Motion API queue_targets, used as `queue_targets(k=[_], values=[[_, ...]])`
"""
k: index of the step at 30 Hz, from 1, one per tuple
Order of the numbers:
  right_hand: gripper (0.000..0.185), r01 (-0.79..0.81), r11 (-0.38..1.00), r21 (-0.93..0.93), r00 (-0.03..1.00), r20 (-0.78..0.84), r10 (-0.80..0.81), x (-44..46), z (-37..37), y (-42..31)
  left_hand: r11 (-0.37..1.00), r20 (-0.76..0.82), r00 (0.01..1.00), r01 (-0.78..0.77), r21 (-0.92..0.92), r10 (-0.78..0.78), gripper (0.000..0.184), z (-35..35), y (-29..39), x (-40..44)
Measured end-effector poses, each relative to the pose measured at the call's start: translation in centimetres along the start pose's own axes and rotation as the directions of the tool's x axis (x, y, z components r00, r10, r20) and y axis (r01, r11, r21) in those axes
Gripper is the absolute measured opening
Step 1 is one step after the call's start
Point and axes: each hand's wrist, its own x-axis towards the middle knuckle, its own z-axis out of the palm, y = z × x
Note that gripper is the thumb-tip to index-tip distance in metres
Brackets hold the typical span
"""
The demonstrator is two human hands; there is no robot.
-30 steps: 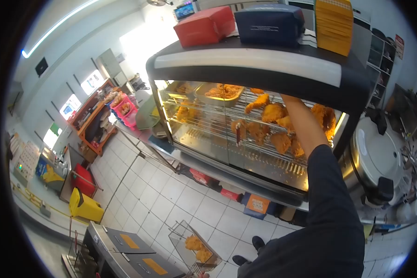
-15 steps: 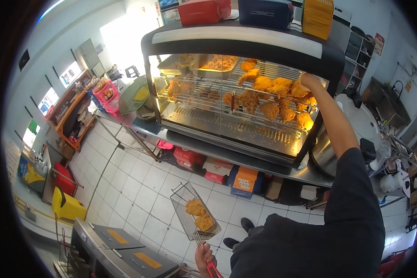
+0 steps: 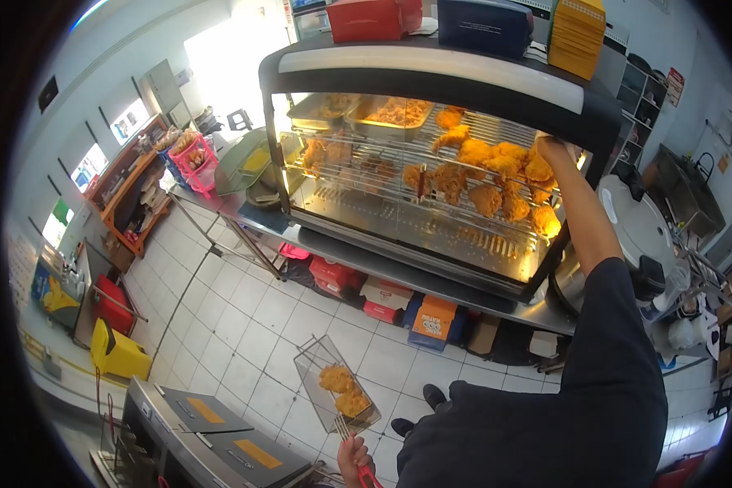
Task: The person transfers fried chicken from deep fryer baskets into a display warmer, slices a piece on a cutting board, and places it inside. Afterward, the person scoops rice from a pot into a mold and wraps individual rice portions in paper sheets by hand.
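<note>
My left hand (image 3: 352, 457) is closed around the red handle of a wire fry basket (image 3: 309, 376). Two or so golden pieces of fried chicken (image 3: 343, 390) lie in that basket, held low over the floor. My right arm reaches into the lit display warmer (image 3: 431, 67) at its right end. There my right hand (image 3: 555, 150) is curled over the upper rack, right beside a row of fried chicken pieces (image 3: 504, 159). Its fingertips are partly hidden, and what they grip cannot be made out.
Metal trays of food (image 3: 389, 114) stand inside the warmer at left. A large lidded steel pot (image 3: 633, 220) is right of my arm. Boxes (image 3: 431, 319) sit beneath the steel counter (image 3: 333, 244). Grey fryer covers (image 3: 256, 455) are at lower left; a yellow bin (image 3: 118, 350) stands beyond.
The view has shifted slightly, moving the warmer right and down in the picture. My right hand stays at the rack's right end, its wrist turned a little. My left hand still holds the basket.
</note>
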Motion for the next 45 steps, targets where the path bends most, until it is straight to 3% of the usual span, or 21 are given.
queue_targets(k=[3,6,9,14,16,18,21,24,27,30,31,33,34,35,36,38,39,40,41,43,45], values=[[0.043,0.052,0.998,0.023,0.998,-0.042,-0.051,1.8,-0.1,-1.6,0.979,-0.188,0.982,0.018,0.203,0.021,0.018,-1.4,-0.2,-0.8],[0.042,0.093,0.995,0.023,0.994,-0.055,-0.092,3.3,0.3,-2.9,0.789,-0.474,0.707,-0.197,0.582,0.525,0.017,3.6,-4.4,-0.6],[0.040,0.139,0.990,0.022,0.988,-0.067,-0.137,4.5,0.5,-4.7,0.867,-0.373,0.844,-0.192,0.460,0.385,0.024,3.3,-4.1,-1.4],[0.039,0.205,0.979,0.002,0.977,-0.064,-0.204,5.6,2.4,-8.9,0.446,-0.199,0.581,-0.320,0.836,0.789,0.025,8.0,-8.0,-0.6],[0.038,0.228,0.973,-0.019,0.972,-0.059,-0.229,6.0,3.2,-10.7,0.509,-0.256,0.598,-0.301,0.806,0.759,0.025,9.2,-8.4,-0.8],[0.038,0.247,0.968,-0.043,0.967,-0.055,-0.249,6.2,3.6,-12.2,0.818,-0.452,0.748,-0.208,0.536,0.487,0.024,6.0,-6.3,-0.7],[0.037,0.265,0.961,-0.086,0.962,-0.045,-0.269,6.4,3.3,-13.7,0.952,-0.343,0.926,-0.048,0.301,0.156,0.019,-4.4,-3.6,-0.7],[0.036,0.271,0.953,-0.132,0.960,-0.034,-0.278,5.4,3.0,-13.8,0.964,-0.453,0.858,-0.155,0.216,0.240,0.014,-1.8,-4.9,-0.7],[0.036,0.284,0.934,-0.219,0.955,-0.024,-0.296,2.9,2.2,-13.4,0.980,-0.170,0.972,-0.180,-0.087,0.164,0.019,2.3,-4.4,-0.8],[0.035,0.390,0.857,-0.337,0.890,-0.103,-0.445,-6.8,-0.4,-12.5,0.980,-0.136,0.976,-0.150,0.128,0.167,0.016,3.0,-4.1,-0.4],[0.035,0.472,0.834,-0.288,0.837,-0.151,-0.526,-12.4,-1.5,-12.7,0.972,-0.114,0.981,-0.131,0.195,0.155,0.016,3.2,-4.0,0.1],[0.028,0.601,0.772,0.208,0.798,-0.101,-0.594,-28.0,-6.1,-13.7,0.938,-0.173,0.974,-0.083,0.337,0.148,0.016,5.5,-3.5,-0.7],[0.027,0.592,0.602,0.536,0.731,-0.043,-0.681,-30.7,-3.1,-13.4,0.908,-0.221,0.964,-0.046,0.415,0.150,0.017,6.9,-3.6,-0.9],[0.027,0.467,0.379,0.799,0.663,-0.033,-0.748,-32.9,-0.1,-13.2,0.886,-0.235,0.962,-0.013,0.464,0.137,0.019,7.3,-3.4,-1.7],[0.025,-0.403,0.279,0.872,0.587,0.480,-0.652,-36.2,1.3,-14.0,0.856,-0.234,0.965,0.022,0.516,0.117,0.022,7.9,-3.1,-2.0],[0.023,-0.013,0.642,0.767,0.305,0.614,-0.728,-41.8,5.4,-15.6,0.784,-0.269,0.962,0.129,0.607,0.050,0.031,9.7,-2.8,-3.2],[0.022,0.240,0.673,0.700,0.152,0.658,-0.738,-44.6,7.5,-16.4,0.761,-0.243,0.970,0.145,0.632,0.017,0.033,10.2,-2.7,-3.7],[0.022,0.641,0.484,0.596,0.010,0.624,-0.782,-47.0,9.2,-18.3,0.735,-0.220,0.975,0.162,0.659,-0.018,0.034,10.7,-2.5,-4.3],[0.024,0.847,0.317,0.427,-0.062,0.671,-0.739,-48.0,16.9,-19.4,0.707,-0.199,0.979,0.178,0.685,-0.054,0.036,11.1,-2.4,-4.9],[0.020,0.975,0.047,0.218,-0.144,0.775,-0.615,-49.7,24.1,-21.5,0.679,-0.163,0.982,0.185,0.710,-0.098,0.037,12.2,-2.6,-5.7],[0.020,0.960,0.192,0.205,-0.038,0.774,-0.633,-50.4,26.1,-21.6,0.647,-0.130,0.982,0.189,0.739,-0.138,0.036,13.1,-2.9,-6.3]])
